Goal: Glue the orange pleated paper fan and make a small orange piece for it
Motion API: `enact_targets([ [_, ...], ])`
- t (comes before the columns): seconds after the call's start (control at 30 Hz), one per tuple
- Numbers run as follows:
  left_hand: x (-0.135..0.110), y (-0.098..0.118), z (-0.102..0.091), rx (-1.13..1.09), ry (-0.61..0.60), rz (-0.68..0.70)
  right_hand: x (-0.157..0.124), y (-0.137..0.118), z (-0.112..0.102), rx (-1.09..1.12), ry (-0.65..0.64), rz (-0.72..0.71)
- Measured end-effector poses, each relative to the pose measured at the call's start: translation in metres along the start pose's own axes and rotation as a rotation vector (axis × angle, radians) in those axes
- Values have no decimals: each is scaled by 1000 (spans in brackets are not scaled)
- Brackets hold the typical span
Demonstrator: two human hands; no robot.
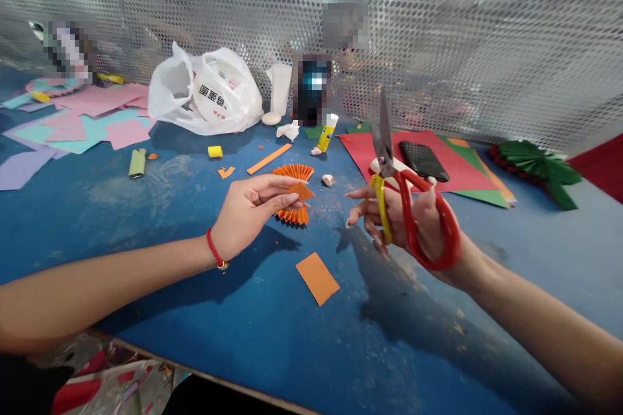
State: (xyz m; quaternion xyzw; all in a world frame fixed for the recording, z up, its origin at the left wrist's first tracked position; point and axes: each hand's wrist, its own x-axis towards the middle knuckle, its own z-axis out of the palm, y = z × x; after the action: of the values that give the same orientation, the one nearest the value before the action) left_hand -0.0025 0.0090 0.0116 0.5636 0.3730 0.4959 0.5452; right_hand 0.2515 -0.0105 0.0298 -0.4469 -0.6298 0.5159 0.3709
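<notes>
My left hand (246, 211) pinches a small orange paper piece (300, 192) above the blue table (195, 311); a red cord circles its wrist. My right hand (409, 220) grips red-handled scissors (403, 194), blades closed and pointing up. Behind my left fingers two pleated orange paper fans (293, 172) lie on the table. A flat orange paper rectangle (317, 278) rests between my forearms.
A white plastic bag (207, 94), a glue stick (326, 134), a lighter (137, 163), orange scraps (268, 159) and pink and teal sheets (92, 120) lie at the back. Red and green sheets (457, 172) carry a black phone (423, 161). A green pleated shape (538, 168) lies right. Perforated metal screen behind.
</notes>
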Motion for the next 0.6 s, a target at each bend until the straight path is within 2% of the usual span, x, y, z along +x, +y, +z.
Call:
enact_targets([
  [0.1, -2, 3, 0, -8, -7, -42, -1, -2, 0, 84, -50, 67],
  [0.2, -3, 6, 0, -5, -5, -64, -5, -3, 5, -48, 2, 29],
  [0.3, -4, 10, 1, -14, 9, -28, -11, -3, 13, -117, 17, 36],
  [0.47, -12, 13, 4, 75, -77, -26, -18, -4, 32, 23, 92, 24],
  [0.6, -25, 9, 12, 125, -138, -20, -22, -3, 45, 151, 62, 33],
])
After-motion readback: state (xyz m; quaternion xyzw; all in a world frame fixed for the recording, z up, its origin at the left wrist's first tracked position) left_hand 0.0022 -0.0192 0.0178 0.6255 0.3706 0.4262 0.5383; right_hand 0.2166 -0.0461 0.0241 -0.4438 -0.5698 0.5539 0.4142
